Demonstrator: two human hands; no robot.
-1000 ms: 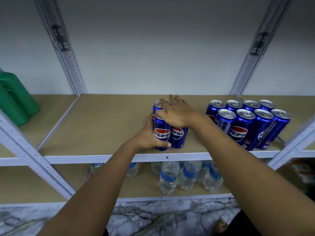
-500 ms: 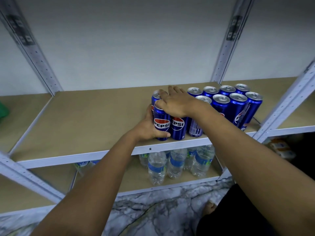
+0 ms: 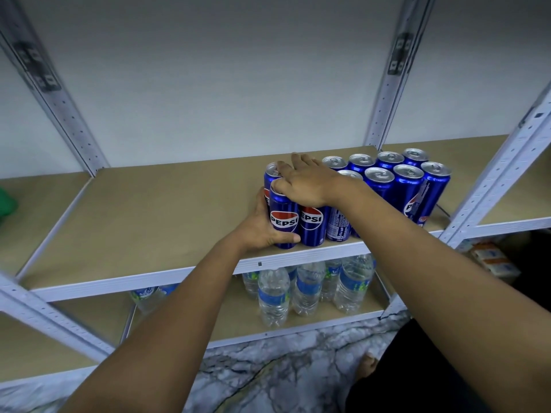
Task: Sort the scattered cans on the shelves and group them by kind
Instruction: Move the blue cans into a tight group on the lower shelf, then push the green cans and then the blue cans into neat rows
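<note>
Several blue Pepsi cans stand upright on the tan middle shelf (image 3: pixel 155 216). A small cluster of Pepsi cans (image 3: pixel 310 223) at the shelf's front edge now touches the larger block of Pepsi cans (image 3: pixel 408 180) to its right. My left hand (image 3: pixel 262 226) wraps the left side of the front-left can, thumb across its base. My right hand (image 3: pixel 307 181) lies flat over the cluster's tops, fingers spread toward the back. The cans under my right palm are partly hidden.
Several water bottles (image 3: pixel 301 289) stand on the lower shelf beneath the cans. White metal uprights (image 3: pixel 504 162) frame the bay on the right and left. A green container (image 3: pixel 7 201) peeks in at the far left. Packets (image 3: pixel 492 259) lie low on the right. Marble floor lies below.
Both hands slid the small cluster of cans rightward along the shelf until it met the larger block; the gap between them has closed. The view has also swung to the right.
</note>
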